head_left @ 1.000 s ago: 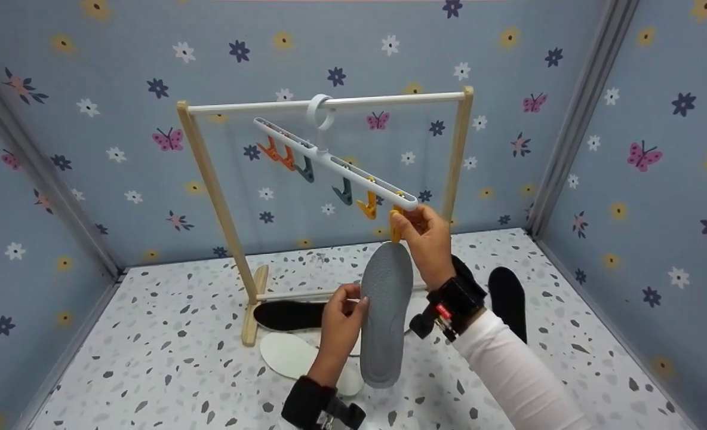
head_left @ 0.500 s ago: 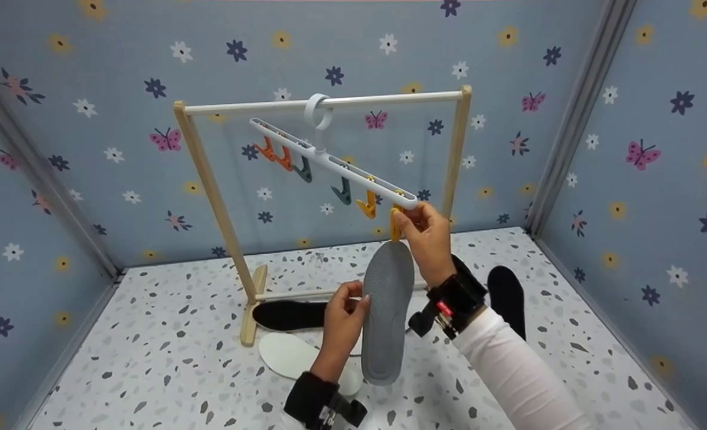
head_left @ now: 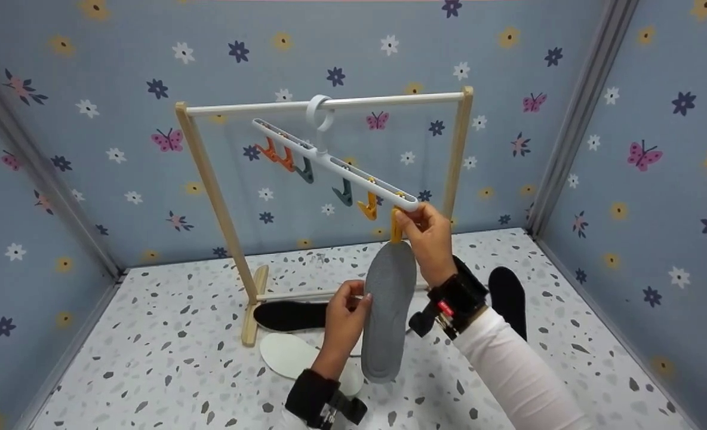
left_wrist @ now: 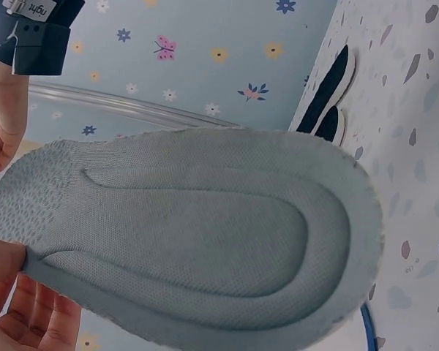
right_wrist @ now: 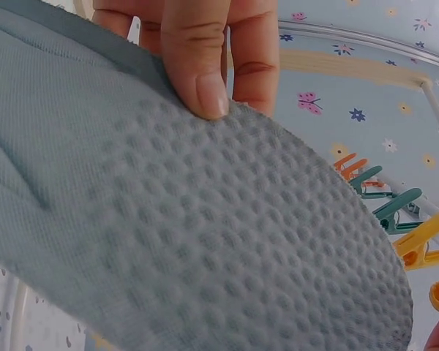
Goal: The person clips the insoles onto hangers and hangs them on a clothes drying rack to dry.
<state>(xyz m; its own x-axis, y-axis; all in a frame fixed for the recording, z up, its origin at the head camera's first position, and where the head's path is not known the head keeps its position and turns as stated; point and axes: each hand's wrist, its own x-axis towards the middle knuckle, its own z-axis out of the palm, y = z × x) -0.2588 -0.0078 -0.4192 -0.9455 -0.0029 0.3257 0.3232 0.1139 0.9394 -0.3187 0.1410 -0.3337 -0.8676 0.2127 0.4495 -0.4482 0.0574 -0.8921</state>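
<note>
Nearest me, my left hand (head_left: 346,319) pinches the left edge of the grey insole (head_left: 389,316), thumb on the face and fingers behind. I have the insole upright in the air, its bumpy end up. Just above that end, my right hand (head_left: 431,239) pinches the end yellow clip (head_left: 396,226); the clip's lower tip meets the insole's top edge, but I can't tell whether it has bitten on. Above and beyond the insole slants the white hanger (head_left: 322,155), with another yellow clip, then green and orange ones, bearing nothing. Below and left of the insole lies a white insole (head_left: 288,355); behind it on that side, a black insole (head_left: 288,315). Farther back, above the insole, runs the rack's rail (head_left: 389,101).

I judge this the clipping step. The next move calls for seating the edge between the jaws, releasing the clip, and steadying the insole until it holds.
</note>
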